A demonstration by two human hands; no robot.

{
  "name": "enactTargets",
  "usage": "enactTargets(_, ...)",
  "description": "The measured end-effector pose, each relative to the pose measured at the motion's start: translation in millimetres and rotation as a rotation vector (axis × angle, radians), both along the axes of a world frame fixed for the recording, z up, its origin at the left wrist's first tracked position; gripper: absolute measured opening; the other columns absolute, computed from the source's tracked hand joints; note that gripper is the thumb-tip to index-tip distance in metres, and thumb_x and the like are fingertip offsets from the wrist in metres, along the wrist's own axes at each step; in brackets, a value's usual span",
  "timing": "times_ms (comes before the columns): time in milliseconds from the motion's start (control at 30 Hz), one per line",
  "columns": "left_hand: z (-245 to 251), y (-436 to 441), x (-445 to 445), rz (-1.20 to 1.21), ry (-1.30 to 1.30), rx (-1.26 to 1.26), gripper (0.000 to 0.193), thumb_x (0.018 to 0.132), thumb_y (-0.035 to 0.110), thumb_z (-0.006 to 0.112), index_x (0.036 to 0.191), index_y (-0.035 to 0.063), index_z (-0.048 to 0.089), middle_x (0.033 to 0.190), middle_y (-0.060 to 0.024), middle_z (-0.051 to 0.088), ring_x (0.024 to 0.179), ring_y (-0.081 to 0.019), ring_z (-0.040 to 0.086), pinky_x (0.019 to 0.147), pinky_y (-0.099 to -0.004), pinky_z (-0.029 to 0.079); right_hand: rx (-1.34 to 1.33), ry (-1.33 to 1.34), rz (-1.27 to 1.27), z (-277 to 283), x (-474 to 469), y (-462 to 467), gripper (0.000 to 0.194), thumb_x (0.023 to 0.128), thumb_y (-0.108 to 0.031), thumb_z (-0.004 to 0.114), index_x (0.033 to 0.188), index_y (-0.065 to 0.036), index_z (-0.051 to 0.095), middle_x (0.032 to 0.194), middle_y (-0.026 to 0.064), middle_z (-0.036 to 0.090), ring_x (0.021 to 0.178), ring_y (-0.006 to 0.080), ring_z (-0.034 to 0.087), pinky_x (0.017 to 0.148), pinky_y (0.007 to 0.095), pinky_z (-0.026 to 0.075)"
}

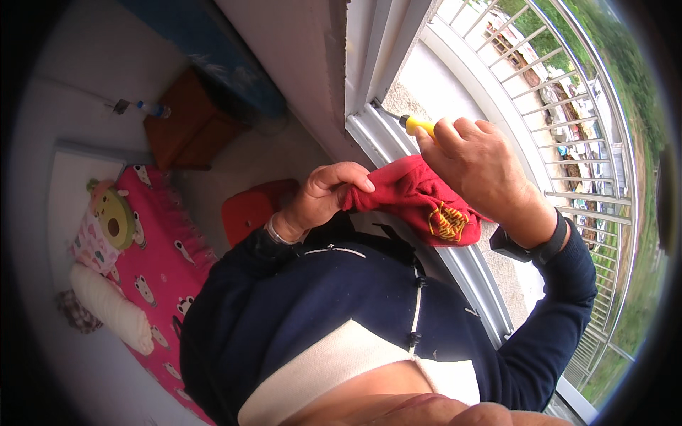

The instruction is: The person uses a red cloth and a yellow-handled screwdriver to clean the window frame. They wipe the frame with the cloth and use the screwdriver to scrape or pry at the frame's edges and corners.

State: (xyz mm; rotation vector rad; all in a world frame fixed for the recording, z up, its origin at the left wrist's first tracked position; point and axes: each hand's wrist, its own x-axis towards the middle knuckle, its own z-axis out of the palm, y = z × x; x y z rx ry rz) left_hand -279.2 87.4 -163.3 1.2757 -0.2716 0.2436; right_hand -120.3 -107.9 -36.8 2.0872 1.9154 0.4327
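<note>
My right hand (474,160) grips a yellow-handled screwdriver (413,125). Its thin shaft reaches into the corner of a white sliding-window track (367,130), where the bottom rails meet the upright frame (367,58); the very tip is hard to make out. A red cloth (410,191) with a yellow embroidered emblem is pinched between the thumb and fingers of my left hand (330,191). The cloth hangs over the track and passes below my right hand; whether it touches that hand I cannot tell.
Outside the window runs a metal railing (573,144) above a concrete ledge (437,80). Behind my left arm stands a red plastic stool (245,215). A bed with a pink sheet (160,229) and a brown wooden cabinet (184,125) are further into the room.
</note>
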Motion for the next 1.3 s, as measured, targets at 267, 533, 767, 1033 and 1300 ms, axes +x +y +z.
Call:
enactTargets(267,4,-3,-3,0.047,0.007,0.000,0.016,0.095,-0.007,0.053,0.100,0.0011,0.066,0.098,-0.0090,0.066,0.093,-0.0173,0.064,0.085,-0.0278,0.050,0.034,-0.050,0.103,6,15,1,0.035,0.083,-0.017,0.062,0.117,-0.011,0.061,0.097,0.0024,0.054,0.084,0.0145,0.053,0.066,0.0283,0.043)
enactTargets(533,8,-4,-3,0.045,0.003,-0.012,0.017,0.094,-0.009,0.052,0.100,0.0003,0.065,0.099,-0.0097,0.067,0.092,-0.0176,0.064,0.084,-0.0278,0.050,-0.092,-0.076,-0.139,-6,-31,7,0.034,0.084,-0.019,0.062,0.116,-0.009,0.061,0.088,0.0038,0.054,0.072,0.0153,0.055,0.058,0.0287,0.044)
enactTargets(767,5,0,-9,0.060,0.023,0.042,0.017,0.093,-0.009,0.053,0.099,0.0006,0.066,0.098,-0.0092,0.067,0.090,-0.0172,0.064,0.082,-0.0277,0.051,-0.115,0.044,-0.288,-4,-35,8,0.034,0.081,-0.016,0.063,0.115,-0.010,0.062,0.086,0.0044,0.054,0.067,0.0154,0.057,0.057,0.0296,0.046)
enactTargets(1033,6,-1,-5,0.046,0.017,0.042,0.015,0.093,-0.007,0.055,0.099,0.0011,0.066,0.099,-0.0091,0.068,0.091,-0.0172,0.064,0.083,-0.0277,0.050,-0.013,0.057,-0.105,2,0,-5,0.034,0.085,-0.017,0.059,0.119,-0.011,0.059,0.089,0.0015,0.054,0.077,0.0152,0.058,0.063,0.0304,0.047)
enactTargets(1300,2,1,-2,0.017,0.018,0.065,0.007,0.095,0.005,0.063,0.101,0.0030,0.064,0.104,-0.0111,0.066,0.095,-0.0180,0.062,0.086,-0.0293,0.049,0.019,0.088,-0.069,-4,7,-15,0.043,0.083,-0.014,0.062,0.125,-0.014,0.059,0.087,0.0029,0.050,0.077,0.0175,0.055,0.066,0.0312,0.047)
